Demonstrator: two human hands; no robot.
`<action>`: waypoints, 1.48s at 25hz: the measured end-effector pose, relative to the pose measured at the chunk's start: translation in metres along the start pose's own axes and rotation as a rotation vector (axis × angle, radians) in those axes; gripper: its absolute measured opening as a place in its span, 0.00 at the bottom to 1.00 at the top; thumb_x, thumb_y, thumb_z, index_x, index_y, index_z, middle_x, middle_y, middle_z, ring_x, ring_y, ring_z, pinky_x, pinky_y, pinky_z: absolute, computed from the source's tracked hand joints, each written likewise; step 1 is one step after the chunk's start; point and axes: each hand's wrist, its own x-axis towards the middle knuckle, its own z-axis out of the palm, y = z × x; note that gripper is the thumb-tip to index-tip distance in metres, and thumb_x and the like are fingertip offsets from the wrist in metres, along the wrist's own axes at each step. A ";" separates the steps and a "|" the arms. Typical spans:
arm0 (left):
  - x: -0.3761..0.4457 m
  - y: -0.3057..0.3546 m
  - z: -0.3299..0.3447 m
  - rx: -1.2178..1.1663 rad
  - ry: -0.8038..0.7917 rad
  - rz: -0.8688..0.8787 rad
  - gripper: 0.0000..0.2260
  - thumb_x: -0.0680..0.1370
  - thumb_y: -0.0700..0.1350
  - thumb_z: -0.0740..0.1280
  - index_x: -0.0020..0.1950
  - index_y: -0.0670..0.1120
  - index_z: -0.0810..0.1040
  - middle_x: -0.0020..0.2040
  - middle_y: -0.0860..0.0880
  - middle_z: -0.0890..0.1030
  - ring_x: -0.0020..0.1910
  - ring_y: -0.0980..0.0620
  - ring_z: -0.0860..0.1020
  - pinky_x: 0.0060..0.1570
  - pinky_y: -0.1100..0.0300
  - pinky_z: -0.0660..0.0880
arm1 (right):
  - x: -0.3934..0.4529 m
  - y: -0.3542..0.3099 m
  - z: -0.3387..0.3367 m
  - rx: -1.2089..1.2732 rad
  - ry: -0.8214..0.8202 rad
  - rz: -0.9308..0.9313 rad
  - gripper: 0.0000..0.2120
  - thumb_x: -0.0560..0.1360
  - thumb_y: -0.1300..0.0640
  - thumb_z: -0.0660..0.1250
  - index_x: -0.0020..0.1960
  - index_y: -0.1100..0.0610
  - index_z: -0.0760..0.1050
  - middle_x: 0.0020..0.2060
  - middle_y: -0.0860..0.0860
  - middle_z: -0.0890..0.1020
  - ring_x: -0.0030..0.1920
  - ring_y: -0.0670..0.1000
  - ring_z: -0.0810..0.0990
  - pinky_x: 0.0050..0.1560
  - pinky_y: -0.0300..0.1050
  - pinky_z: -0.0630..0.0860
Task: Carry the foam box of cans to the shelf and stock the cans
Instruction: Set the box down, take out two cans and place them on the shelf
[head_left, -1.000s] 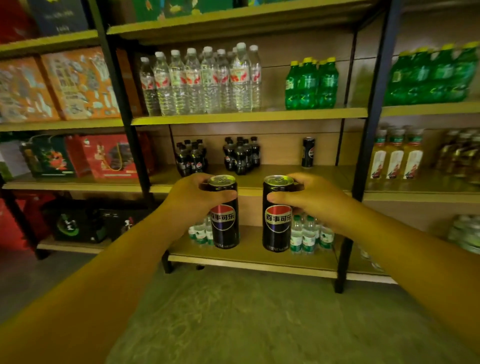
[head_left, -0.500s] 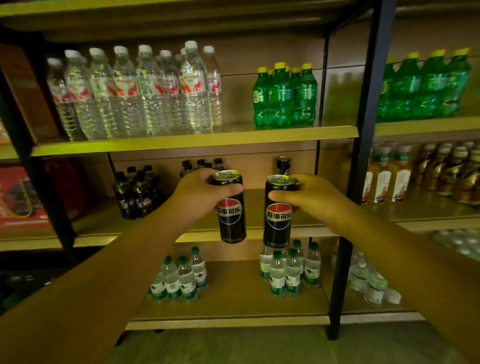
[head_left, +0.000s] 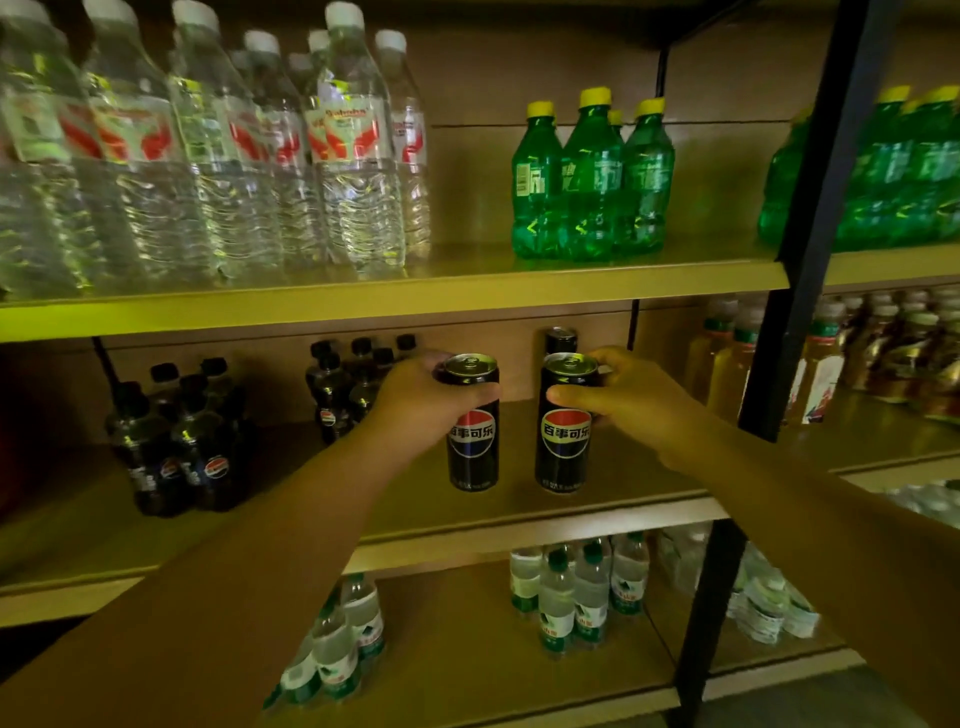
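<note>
My left hand (head_left: 421, 395) grips a tall black cola can (head_left: 472, 447) near its top. A second black cola can (head_left: 565, 441) is held the same way by my right hand (head_left: 628, 400). Both cans are upright, side by side, over the middle shelf board (head_left: 597, 488), at or just above its surface. Behind them a third black can (head_left: 560, 340) stands at the back of that shelf. The foam box is out of view.
Small dark cola bottles (head_left: 176, 441) stand left on the middle shelf, tea bottles (head_left: 737, 353) to the right past a black upright post (head_left: 810, 223). Clear water bottles (head_left: 234, 156) and green soda bottles (head_left: 592, 176) fill the shelf above. Small water bottles (head_left: 576, 592) sit below.
The view has closed in on the shelves. Both hands with their cans have moved forward from in front of the shelf edge to over the middle shelf board.
</note>
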 end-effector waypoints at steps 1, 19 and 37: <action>0.011 -0.005 0.003 -0.007 -0.003 0.000 0.26 0.67 0.51 0.80 0.63 0.49 0.79 0.56 0.52 0.82 0.51 0.53 0.81 0.47 0.59 0.77 | 0.007 0.003 0.005 0.008 0.014 0.011 0.22 0.68 0.50 0.78 0.58 0.46 0.74 0.53 0.46 0.79 0.54 0.50 0.80 0.58 0.53 0.78; 0.129 -0.073 0.067 0.019 0.034 -0.035 0.27 0.66 0.53 0.79 0.62 0.49 0.79 0.54 0.54 0.82 0.50 0.56 0.81 0.41 0.65 0.75 | 0.130 0.076 0.021 0.084 0.005 0.015 0.20 0.68 0.55 0.78 0.57 0.48 0.77 0.51 0.45 0.81 0.48 0.45 0.81 0.47 0.40 0.78; 0.114 -0.105 0.087 0.073 0.055 -0.159 0.28 0.69 0.48 0.78 0.66 0.43 0.74 0.58 0.48 0.80 0.53 0.51 0.78 0.51 0.57 0.73 | 0.111 0.136 0.043 -0.238 0.115 0.198 0.25 0.72 0.48 0.75 0.65 0.54 0.73 0.55 0.50 0.82 0.45 0.47 0.79 0.37 0.36 0.70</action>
